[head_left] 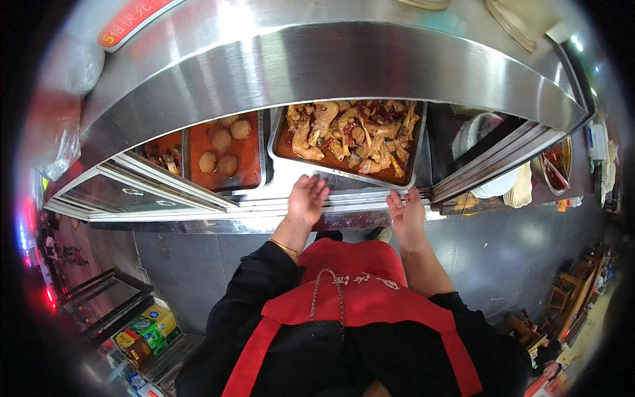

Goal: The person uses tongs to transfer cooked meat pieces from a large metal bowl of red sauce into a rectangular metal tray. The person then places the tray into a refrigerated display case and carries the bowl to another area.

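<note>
A metal tray of braised poultry pieces [347, 134] with dried red chillies in brown sauce sits askew in a stainless-steel food display case [337, 64]. My left hand [307, 198] is palm up by the tray's front edge, fingers apart and holding nothing. At the tray's front right corner is my right hand [408, 211], also palm up, its fingers loosely spread. Its fingertips are close to the rim; whether they touch it is unclear. Left of the poultry stands a tray of reddish broth [201, 149] with several round brown balls [222, 141].
Sliding-door tracks [347, 201] run along the case's front. Stacked white plates [498, 183] and a metal pan of red sauce [558, 166] are at the right. Boxed goods [149, 327] lie low left. Wooden stools [563, 293] and another person's hand [550, 369] appear far right.
</note>
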The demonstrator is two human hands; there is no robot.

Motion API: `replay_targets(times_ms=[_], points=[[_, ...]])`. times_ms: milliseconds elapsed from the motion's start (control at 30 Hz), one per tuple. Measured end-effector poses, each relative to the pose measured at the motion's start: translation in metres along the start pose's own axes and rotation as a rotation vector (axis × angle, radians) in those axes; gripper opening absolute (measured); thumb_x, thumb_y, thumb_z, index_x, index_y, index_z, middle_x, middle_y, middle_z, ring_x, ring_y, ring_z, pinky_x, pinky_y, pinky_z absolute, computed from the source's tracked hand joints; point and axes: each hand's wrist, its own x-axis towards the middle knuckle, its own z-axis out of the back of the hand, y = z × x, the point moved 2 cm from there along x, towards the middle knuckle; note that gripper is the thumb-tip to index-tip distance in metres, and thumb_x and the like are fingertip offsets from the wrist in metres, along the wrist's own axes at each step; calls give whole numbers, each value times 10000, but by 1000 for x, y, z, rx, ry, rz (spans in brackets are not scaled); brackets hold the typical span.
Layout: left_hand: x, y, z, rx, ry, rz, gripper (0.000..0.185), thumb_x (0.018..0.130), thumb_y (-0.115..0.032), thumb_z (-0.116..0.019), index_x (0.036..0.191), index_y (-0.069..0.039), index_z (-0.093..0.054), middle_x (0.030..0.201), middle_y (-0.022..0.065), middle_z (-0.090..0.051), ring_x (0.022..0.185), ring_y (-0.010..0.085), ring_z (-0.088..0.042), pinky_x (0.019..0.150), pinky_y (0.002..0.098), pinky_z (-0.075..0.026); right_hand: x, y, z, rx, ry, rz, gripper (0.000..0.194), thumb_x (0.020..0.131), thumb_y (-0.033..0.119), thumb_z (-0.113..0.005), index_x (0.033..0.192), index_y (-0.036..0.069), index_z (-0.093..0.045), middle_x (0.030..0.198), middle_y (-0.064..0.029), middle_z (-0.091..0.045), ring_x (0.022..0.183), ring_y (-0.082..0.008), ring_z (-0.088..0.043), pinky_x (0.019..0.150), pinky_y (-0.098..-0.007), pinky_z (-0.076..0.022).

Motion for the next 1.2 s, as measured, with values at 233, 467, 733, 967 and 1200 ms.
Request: replay_targets(times_ms=[233, 467, 733, 967, 1200], points=[[-71, -78, 30, 196, -104, -418, 506, 937, -162, -607, 1406, -127, -421, 1191, 25, -590, 1066, 180, -568, 946, 430, -457, 23, 17, -17, -38, -79, -29, 310, 981, 417, -640, 967, 118, -560, 825, -8, -535, 840, -228, -619, 866, -421, -560], [-142, -146, 57, 472, -194, -1372, 543, 944, 48, -532, 1460, -44, -389, 1344, 98, -489, 1206, 186, -489, 1054, 341, -405, 44, 18, -6, -183, 82, -37, 755, 959, 525, -626, 1483, 43, -373, 1455, -175, -398, 1273, -320, -533, 1002, -471, -509], [-161, -162, 33, 572, -121, -1447, 496, 942, 17, -563, 1420, -29, -441, 1294, 98, -520, 1166, 181, -526, 1037, 334, -434, 58, 33, -24, -193, 69, -83, 961, 943, 581, -619, 1585, 42, -149, 1550, -201, -329, 1448, -358, -337, 1146, -501, -373], [-152, -182, 28, 409, -41, -1391, 360, 902, 83, -522, 1247, -22, -539, 1140, 44, -550, 1025, 124, -539, 936, 261, -452, 80, 3, -44, 110, 80, -219, 699, 1002, 528, -515, 1426, -15, -397, 1433, -198, -483, 1385, -377, -428, 1180, -483, -340], [-151, -186, 30, 408, -72, -1438, 345, 885, 117, -459, 1190, -6, -561, 1090, 33, -575, 977, 117, -556, 898, 244, -461, 71, -81, -91, 12, 116, -317, 327, 1047, 250, -532, 1161, -51, -477, 1156, -211, -569, 1112, -394, -618, 973, -516, -564]])
